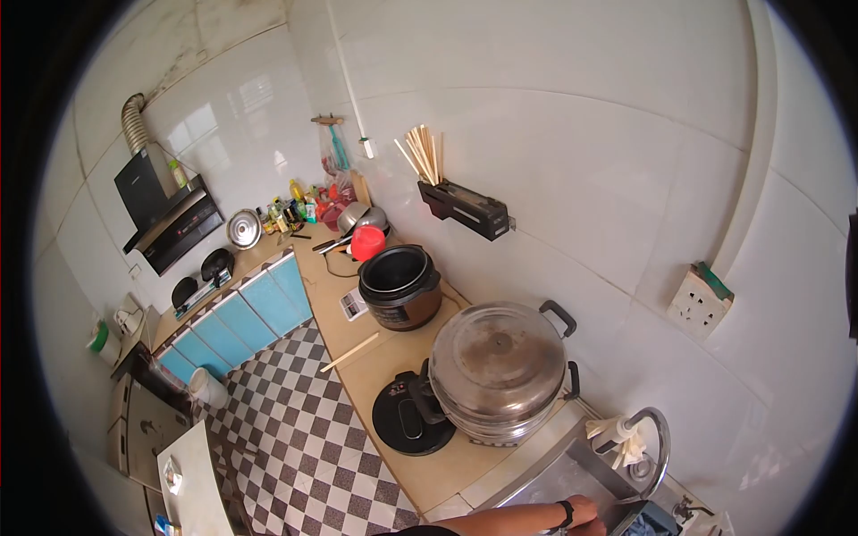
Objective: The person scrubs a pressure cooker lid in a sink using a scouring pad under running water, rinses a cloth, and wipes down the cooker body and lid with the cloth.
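We see, from left, a round, glossy black appliance (407, 429) and a domed steamer (500, 357) of dull metal. The smooth steel sink (547, 478) lies at lower right, its left rim slanting up rightward (the frame crops it, so we cannot tell its long axis). Over it is the left hand (582, 510), fingers unclear; we cannot tell its grip or the right hand's. Beside stand a grey-blue tub (659, 509) and an arched, shiny faucet (664, 447).
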Action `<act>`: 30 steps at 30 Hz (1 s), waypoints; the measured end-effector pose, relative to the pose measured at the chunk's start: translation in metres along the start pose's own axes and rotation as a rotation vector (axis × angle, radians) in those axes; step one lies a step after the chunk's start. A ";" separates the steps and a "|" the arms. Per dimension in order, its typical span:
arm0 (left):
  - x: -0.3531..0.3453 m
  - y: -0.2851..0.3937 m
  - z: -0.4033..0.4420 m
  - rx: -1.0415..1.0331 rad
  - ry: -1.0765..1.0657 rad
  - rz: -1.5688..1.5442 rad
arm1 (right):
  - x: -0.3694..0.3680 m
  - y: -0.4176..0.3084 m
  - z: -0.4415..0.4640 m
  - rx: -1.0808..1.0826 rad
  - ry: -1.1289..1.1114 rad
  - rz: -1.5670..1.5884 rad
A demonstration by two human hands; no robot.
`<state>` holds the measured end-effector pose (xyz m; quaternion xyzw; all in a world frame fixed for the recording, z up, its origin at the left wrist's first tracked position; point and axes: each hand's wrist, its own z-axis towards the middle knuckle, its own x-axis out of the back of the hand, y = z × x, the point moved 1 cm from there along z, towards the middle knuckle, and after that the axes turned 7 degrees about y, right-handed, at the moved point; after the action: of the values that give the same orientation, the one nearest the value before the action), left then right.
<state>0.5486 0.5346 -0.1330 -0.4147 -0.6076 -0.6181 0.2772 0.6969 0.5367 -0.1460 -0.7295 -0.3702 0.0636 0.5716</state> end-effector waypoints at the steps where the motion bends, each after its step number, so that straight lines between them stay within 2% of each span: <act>1: -0.021 -0.005 0.000 0.118 0.102 -0.117 | -0.005 0.011 0.001 0.043 0.016 0.016; 2: 0.001 0.001 -0.009 0.118 0.098 -0.117 | -0.007 0.007 -0.005 0.023 0.034 -0.025; 4: 0.074 0.023 -0.038 0.072 -0.289 -0.028 | -0.009 0.010 -0.005 -0.020 0.052 -0.024; 5: 0.073 0.023 -0.041 0.070 -0.294 -0.032 | -0.009 0.011 -0.006 -0.035 0.060 -0.014; 7: 0.075 0.019 -0.046 0.149 -0.435 -0.169 | -0.012 0.009 -0.006 -0.060 0.071 0.020; 9: 0.075 0.017 -0.046 0.158 -0.454 -0.138 | -0.012 0.006 -0.002 -0.094 0.081 0.076; 11: 0.077 0.015 -0.044 0.240 -0.254 -0.201 | -0.008 0.002 0.003 -0.143 0.092 0.179; 12: 0.071 0.016 -0.043 0.239 -0.254 -0.201 | -0.006 0.000 0.008 -0.189 0.096 0.264; 14: 0.057 0.022 -0.039 0.418 0.194 -0.049 | 0.003 -0.008 0.020 -0.313 0.104 0.507; 15: 0.043 0.017 -0.029 0.418 0.197 -0.049 | 0.008 -0.013 0.027 -0.375 0.108 0.634; 17: 0.000 -0.017 0.004 0.633 0.308 -0.576 | 0.016 -0.023 0.035 -0.467 0.102 0.837; 18: -0.037 -0.031 0.017 0.572 0.428 -0.736 | 0.019 -0.030 0.037 -0.493 0.095 0.901; 19: -0.026 -0.025 0.017 0.570 0.430 -0.736 | 0.022 -0.031 0.040 -0.509 0.092 0.952; 21: 0.016 -0.002 0.013 0.690 0.348 -1.065 | 0.025 -0.030 0.044 -0.529 0.086 1.014; 22: 0.007 -0.004 0.018 0.764 0.408 -0.938 | 0.026 -0.031 0.045 -0.536 0.084 1.032; 23: 0.008 -0.008 0.018 0.763 0.408 -0.939 | 0.027 -0.029 0.045 -0.542 0.085 1.048; 25: 0.006 -0.015 0.016 0.722 0.464 -1.064 | 0.029 -0.026 0.045 -0.548 0.093 1.076; 29: 0.033 0.005 -0.001 0.737 0.445 -1.058 | 0.032 -0.019 0.044 -0.551 0.102 1.114; 30: 0.038 0.009 -0.004 0.765 0.452 -1.147 | 0.033 -0.017 0.045 -0.551 0.103 1.120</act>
<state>0.5368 0.5358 -0.0956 0.2330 -0.8310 -0.4811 0.1538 0.6891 0.5936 -0.1352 -0.9356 0.0934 0.2204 0.2595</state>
